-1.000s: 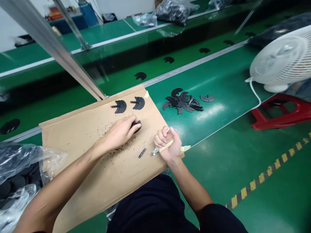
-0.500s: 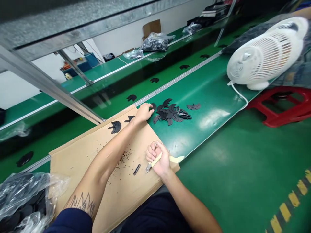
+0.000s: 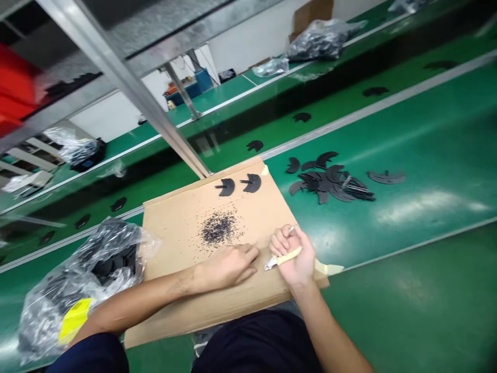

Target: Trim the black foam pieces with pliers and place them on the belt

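Observation:
My right hand (image 3: 297,254) is closed around a pair of nippers (image 3: 287,257) with pale yellow handles, their metal jaws pointing left over the cardboard sheet (image 3: 174,248). Low over the cardboard, just left of the nippers, my left hand (image 3: 229,267) has its fingers bent downward; whatever is under or between them is hidden. Beyond it a heap of tiny dark bits (image 3: 219,228) is scattered. Two black curved pieces, a left one (image 3: 225,187) and a right one (image 3: 252,183), lie at the sheet's far edge, each with a thin stem.
A pile of black curved parts (image 3: 330,181) lies on the green table (image 3: 349,233), with a single curved part (image 3: 386,177) to its right. On the left sits a clear plastic bag (image 3: 50,305) of black parts. Behind, spaced black pieces (image 3: 302,117) lie on a green belt beside a metal post (image 3: 155,103).
My left hand has come back from the pile to the near part of the cardboard, over where a small black strip lay. My right hand still holds the nippers. The view has turned left.

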Demonstrator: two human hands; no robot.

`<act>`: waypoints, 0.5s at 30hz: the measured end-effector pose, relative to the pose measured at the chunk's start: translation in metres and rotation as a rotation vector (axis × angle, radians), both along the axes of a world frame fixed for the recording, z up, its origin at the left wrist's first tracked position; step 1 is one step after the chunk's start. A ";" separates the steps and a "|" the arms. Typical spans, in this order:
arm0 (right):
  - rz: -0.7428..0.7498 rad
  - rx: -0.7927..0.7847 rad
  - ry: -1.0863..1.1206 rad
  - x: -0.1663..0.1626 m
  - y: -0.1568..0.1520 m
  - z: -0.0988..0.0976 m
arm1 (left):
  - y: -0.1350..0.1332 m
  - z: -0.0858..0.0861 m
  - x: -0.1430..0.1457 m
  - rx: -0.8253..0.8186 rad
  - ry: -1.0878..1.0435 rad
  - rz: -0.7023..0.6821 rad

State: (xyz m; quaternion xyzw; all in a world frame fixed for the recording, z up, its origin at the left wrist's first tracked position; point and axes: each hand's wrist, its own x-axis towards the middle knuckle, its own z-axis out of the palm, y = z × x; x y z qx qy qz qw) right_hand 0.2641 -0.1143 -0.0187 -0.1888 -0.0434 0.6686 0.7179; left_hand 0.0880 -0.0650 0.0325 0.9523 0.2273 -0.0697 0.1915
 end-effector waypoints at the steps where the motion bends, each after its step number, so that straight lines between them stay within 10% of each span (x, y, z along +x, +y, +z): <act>1: 0.005 -0.004 -0.011 0.001 0.001 0.001 | -0.004 -0.002 -0.002 -0.004 -0.018 0.010; 11: 0.025 -0.081 -0.137 0.001 0.013 0.018 | 0.054 0.039 -0.083 -0.084 -0.722 0.436; 15: 0.064 -0.144 -0.130 0.010 0.015 0.004 | 0.070 0.061 -0.129 0.154 -0.983 0.564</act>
